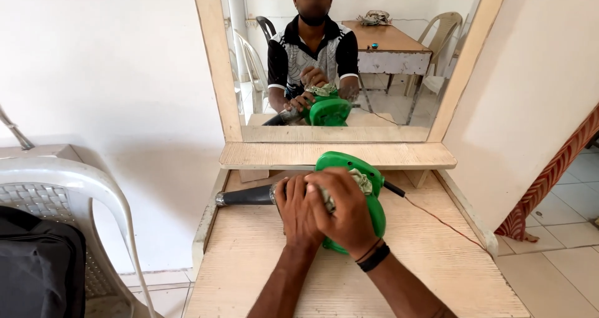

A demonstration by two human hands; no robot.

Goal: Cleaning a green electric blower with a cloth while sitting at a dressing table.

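Note:
A green electric blower [365,171] with a black nozzle [246,196] lies on the wooden tabletop [262,262], nozzle pointing left. My left hand [296,213] rests on the blower's body near the nozzle end. My right hand [344,212] presses a crumpled pale cloth [362,181] against the top of the green housing. Both hands sit close together and hide the middle of the blower. A thin cord [437,218] runs from the blower to the right across the table.
A wood-framed mirror [215,62] stands behind a low shelf [337,154] and reflects me, a table and chairs. A white plastic chair [75,187] with a black bag [37,262] stands at left. A red patterned cloth [549,178] hangs at right.

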